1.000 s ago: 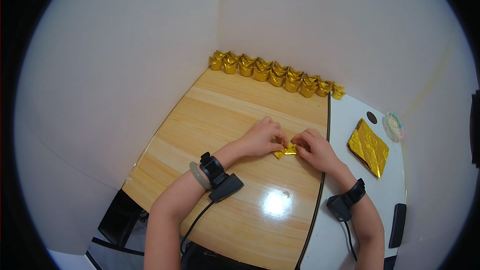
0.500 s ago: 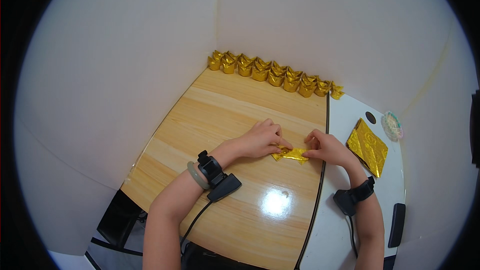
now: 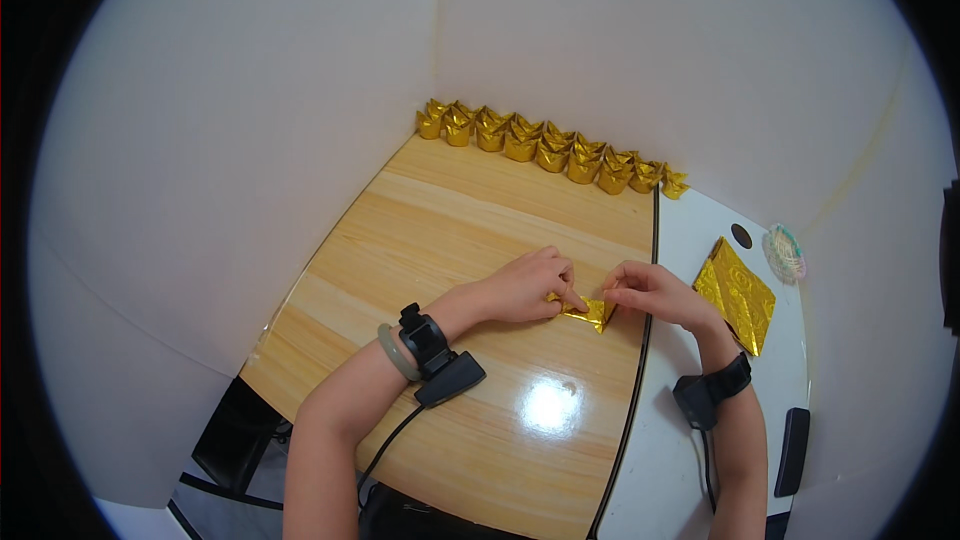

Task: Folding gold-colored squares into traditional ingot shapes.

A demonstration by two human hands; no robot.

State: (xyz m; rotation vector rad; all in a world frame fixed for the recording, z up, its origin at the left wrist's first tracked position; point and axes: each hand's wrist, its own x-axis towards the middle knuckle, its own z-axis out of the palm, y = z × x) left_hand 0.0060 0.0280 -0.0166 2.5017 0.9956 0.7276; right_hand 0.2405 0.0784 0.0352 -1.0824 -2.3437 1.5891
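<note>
A small folded strip of shiny gold foil paper [image 3: 588,313] lies on the wood-grain table. My left hand [image 3: 530,285] holds its left part down, the index finger pressing on the foil and the other fingers curled. At the strip's right end, my right hand [image 3: 645,293] pinches the raised edge between thumb and fingers. Part of the foil is hidden under the left fingers. To the right of my right hand lies a stack of flat gold foil sheets [image 3: 735,295], on the white tabletop.
Folded gold foil ingots [image 3: 522,140] stand in rows along the back wall. A small woven round item [image 3: 784,252] sits at the far right, beside a black cable hole [image 3: 741,235]. Black devices with cables are strapped to both wrists. White partition walls [image 3: 250,120] enclose the table.
My right hand has shifted slightly left and lifted the strip's right end, so the flat part of the foil looks shorter. My left index finger has slid a little along it.
</note>
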